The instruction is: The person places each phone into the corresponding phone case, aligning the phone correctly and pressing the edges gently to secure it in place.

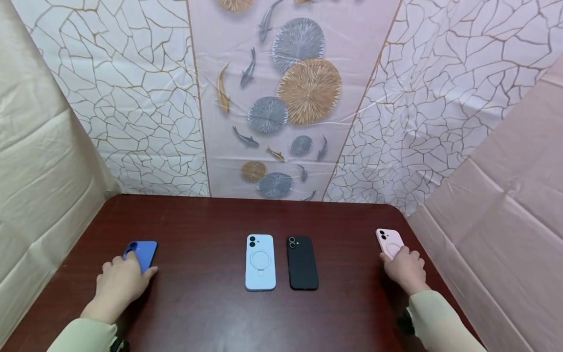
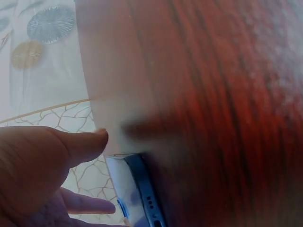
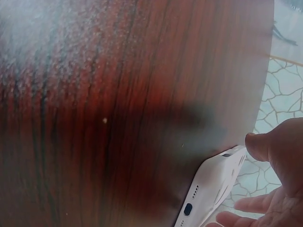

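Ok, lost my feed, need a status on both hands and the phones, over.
Left hand gripping blue phone. Right hand gripping pink phone. Light blue phone and black phone flat mid-table, untouched. Nothing in the way.

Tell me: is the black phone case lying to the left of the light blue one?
No, the black case lies right of the light blue case.
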A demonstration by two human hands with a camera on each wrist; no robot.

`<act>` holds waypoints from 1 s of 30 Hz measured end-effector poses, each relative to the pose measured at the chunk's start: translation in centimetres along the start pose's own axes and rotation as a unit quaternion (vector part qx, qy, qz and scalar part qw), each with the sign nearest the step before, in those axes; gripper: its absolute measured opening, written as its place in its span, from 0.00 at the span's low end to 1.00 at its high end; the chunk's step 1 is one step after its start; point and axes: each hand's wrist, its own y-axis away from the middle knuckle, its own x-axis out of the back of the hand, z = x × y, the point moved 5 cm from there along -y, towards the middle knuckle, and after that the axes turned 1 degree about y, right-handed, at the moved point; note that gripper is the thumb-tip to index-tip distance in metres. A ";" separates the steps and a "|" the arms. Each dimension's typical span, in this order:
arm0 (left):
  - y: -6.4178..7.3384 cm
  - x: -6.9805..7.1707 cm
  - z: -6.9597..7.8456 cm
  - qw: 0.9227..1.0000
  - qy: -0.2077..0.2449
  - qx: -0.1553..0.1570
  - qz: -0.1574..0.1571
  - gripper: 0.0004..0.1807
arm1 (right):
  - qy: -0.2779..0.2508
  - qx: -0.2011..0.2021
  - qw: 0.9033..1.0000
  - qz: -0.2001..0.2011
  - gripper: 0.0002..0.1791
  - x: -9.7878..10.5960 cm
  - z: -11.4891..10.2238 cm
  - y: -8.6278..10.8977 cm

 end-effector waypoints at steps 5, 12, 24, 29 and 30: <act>0.0 -0.4 -0.4 1.000 0.000 0.007 -0.017 0.39 | 0.007 -0.010 1.000 -0.013 0.41 -0.2 -0.1 -0.3; -0.3 -0.7 -0.3 1.000 -0.009 0.004 -0.022 0.31 | 0.013 -0.024 0.999 -0.018 0.36 0.0 0.0 -0.6; -0.5 -0.4 0.2 0.999 -0.014 -0.033 -0.023 0.25 | 0.040 -0.026 0.998 -0.030 0.35 0.2 0.8 -1.1; -0.4 -0.1 0.2 1.000 -0.012 -0.023 -0.018 0.24 | 0.022 -0.033 0.999 -0.034 0.38 0.2 0.8 -1.4; -0.4 -0.1 0.2 1.000 -0.010 -0.020 -0.018 0.24 | 0.019 -0.036 0.999 -0.033 0.38 0.2 0.8 -1.5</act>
